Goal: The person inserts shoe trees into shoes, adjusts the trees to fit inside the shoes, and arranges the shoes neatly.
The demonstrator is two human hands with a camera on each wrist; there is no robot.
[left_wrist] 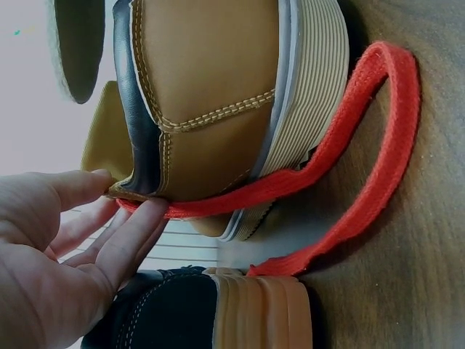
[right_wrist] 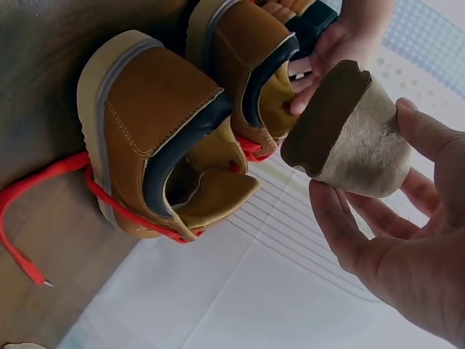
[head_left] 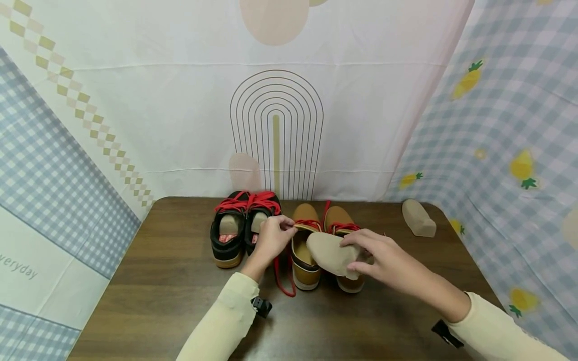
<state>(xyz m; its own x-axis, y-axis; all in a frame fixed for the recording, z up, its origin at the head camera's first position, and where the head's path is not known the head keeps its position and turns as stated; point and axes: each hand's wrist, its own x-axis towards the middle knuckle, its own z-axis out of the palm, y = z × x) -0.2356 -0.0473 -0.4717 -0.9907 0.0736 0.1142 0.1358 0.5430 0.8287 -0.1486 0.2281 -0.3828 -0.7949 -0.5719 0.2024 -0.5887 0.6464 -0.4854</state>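
Note:
My right hand (head_left: 384, 255) holds a beige moulded-pulp shoe insert (head_left: 331, 253) between thumb and fingers. In the right wrist view the insert's hollow end (right_wrist: 330, 109) faces the tan shoes. The insert is above the pair, over the gap between them. With thumb and fingertips, my left hand (head_left: 273, 235) pinches the lace-side edge of the left tan shoe (left_wrist: 211, 65), whose mouth gapes. A red lace (left_wrist: 392, 116) trails from that edge down to the table. Beside it stands the right tan shoe (right_wrist: 160, 94), partly hidden by the insert in the head view.
Left of the tan pair stand black shoes (head_left: 221, 255) with red laces and beige inserts inside. Another pulp insert (head_left: 417, 218) lies at the table's back right. Patterned cloth (head_left: 194, 125) hangs behind and beside the brown wooden table (head_left: 171, 281).

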